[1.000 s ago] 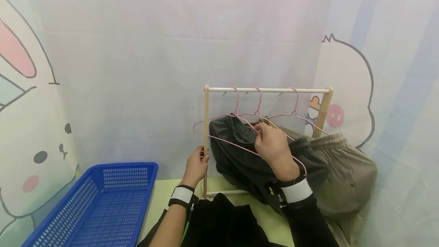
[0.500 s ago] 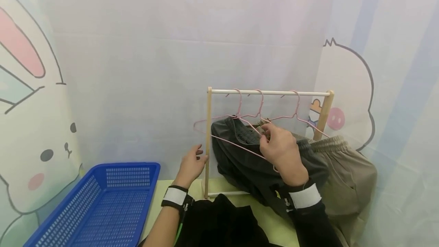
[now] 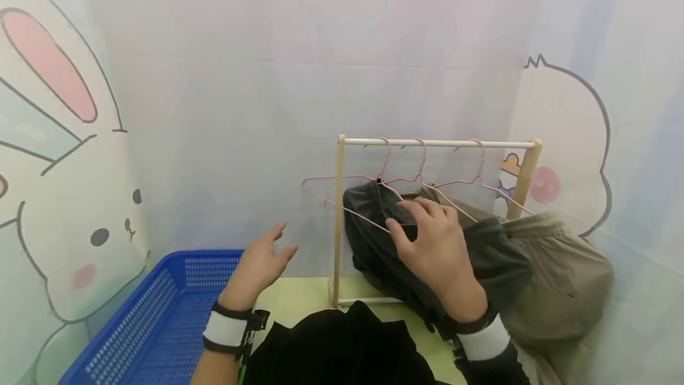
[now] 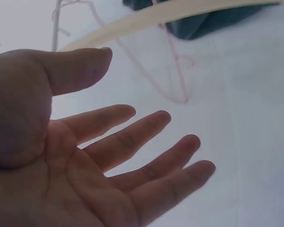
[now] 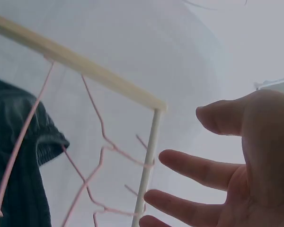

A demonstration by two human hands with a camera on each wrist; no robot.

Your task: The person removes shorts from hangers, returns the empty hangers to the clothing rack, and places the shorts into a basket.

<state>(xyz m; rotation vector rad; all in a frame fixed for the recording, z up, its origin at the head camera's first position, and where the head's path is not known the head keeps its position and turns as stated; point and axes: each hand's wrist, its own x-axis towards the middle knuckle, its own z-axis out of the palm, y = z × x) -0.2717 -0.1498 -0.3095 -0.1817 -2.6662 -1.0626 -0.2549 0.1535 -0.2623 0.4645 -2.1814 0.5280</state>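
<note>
My left hand [image 3: 260, 269] is held in the air between the blue basket and the rack's wooden post [image 3: 338, 224], fingers spread and nothing in its grasp. In the left wrist view its palm [image 4: 85, 184] faces the camera. My right hand [image 3: 435, 248] hovers with parted thumb and fingers in front of dark grey trousers [image 3: 369, 248], overlapping their waistband. These trousers hang on a pink wire hanger [image 3: 320, 177], whose left arm sticks out past the post. In the right wrist view, fingers [image 5: 194, 168] are extended with nothing between them.
Two more pink hangers hang from the white rail [image 3: 454, 143]; khaki trousers [image 3: 566, 284] hang at the right. The blue basket [image 3: 208, 252] stands at left on the pale green tabletop [image 3: 299, 290]. Black cloth [image 3: 347, 349] lies at the front. Printed curtains surround the table.
My left hand has left the rack post and moved left towards the basket. My right hand has let go of the hanger and opened. The head view has turned slightly left.
</note>
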